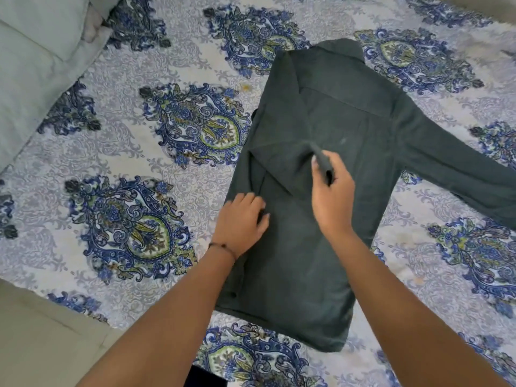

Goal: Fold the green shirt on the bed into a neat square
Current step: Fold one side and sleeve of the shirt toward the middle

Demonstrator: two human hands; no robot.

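Observation:
A dark green long-sleeved shirt (343,113) lies back-up on the bed (117,88), collar at the far end. Its left side and sleeve are folded in over the body. The other sleeve (458,163) stretches out flat to the right. My right hand (332,191) is over the middle of the shirt, pinching the cuff end of the folded sleeve and lifting it slightly. My left hand (241,222) rests flat, palm down, on the shirt's folded left edge, pressing it onto the bed. A thin dark band circles my left wrist.
The bedsheet is pale grey with large blue and green paisley motifs. A pale green pillow (36,57) lies at the far left. The bed's near-left edge drops to a beige surface (42,339).

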